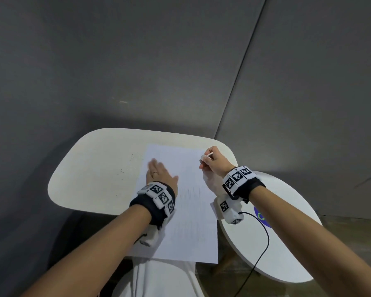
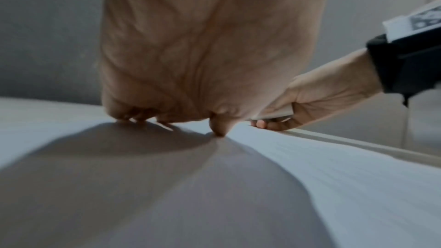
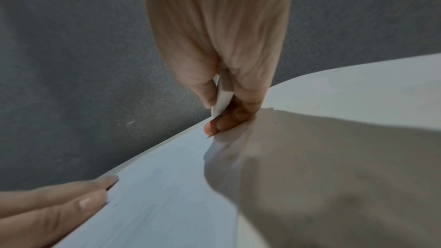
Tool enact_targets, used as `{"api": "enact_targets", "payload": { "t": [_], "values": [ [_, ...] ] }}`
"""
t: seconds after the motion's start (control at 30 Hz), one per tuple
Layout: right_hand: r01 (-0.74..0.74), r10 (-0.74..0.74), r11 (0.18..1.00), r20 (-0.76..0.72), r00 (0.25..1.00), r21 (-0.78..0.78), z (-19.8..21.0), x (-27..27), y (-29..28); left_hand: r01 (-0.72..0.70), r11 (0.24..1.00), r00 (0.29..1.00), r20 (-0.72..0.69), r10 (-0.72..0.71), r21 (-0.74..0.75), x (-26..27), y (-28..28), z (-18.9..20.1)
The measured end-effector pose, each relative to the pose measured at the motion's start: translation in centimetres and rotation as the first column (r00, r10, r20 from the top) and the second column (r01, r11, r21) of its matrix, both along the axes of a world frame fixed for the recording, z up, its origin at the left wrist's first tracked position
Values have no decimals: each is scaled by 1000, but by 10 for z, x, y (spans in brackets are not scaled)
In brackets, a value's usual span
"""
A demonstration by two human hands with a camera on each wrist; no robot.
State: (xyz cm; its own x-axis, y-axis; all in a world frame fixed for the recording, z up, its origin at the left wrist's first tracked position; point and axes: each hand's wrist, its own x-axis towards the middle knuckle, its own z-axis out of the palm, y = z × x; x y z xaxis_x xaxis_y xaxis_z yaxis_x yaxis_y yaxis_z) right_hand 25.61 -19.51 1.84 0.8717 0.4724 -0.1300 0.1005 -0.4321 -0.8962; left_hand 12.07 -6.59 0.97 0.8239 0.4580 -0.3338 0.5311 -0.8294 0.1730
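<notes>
Plainly, the left hand (image 1: 159, 174) lies flat on a sheet of paper (image 1: 184, 228), palm down, fingers straight and close together, thumb spread out to the side; it holds nothing and only presses on the sheet; a ring shows on one finger. The paper lies on a white table (image 1: 94, 172) with rounded corners, its long side running from the near edge toward the far one; faint pencil lines show near its middle, too pale to read.

The right hand (image 1: 214, 161) is at the paper's right edge, near the far right corner; its fingers are curled and the thumb and forefinger pinch a small white piece (image 1: 204, 157), flat and thin, held on edge above the sheet; whether it is an eraser I cannot tell. In the right wrist view the lower fingers of that hand touch the surface just below the piece; the piece itself does not clearly reach the paper. The two hands are well apart, with bare paper between them.

Both wrists wear black bands with white blocks printed in black squares. To the right stands a round white table (image 1: 287, 249), just beside the first; a blue sticker (image 1: 263, 219) lies on it and a black cable (image 1: 267, 241) runs across it; a grey wall (image 1: 137, 61) stands behind.
</notes>
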Motion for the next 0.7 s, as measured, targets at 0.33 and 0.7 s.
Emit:
{"api": "enact_targets", "payload": {
  "t": [0.33, 0.7],
  "values": [
    [43, -41, 997, -25, 999, 72, -1, -2, -4, 381, 913, 922, 17, -387, 145, 2, 4, 1],
    [-47, 47, 999, 52, 998, 0, 16, -9, -10, 643, 760, 756, -85, -649, -92, -6, -9, 28]
  ]
}}
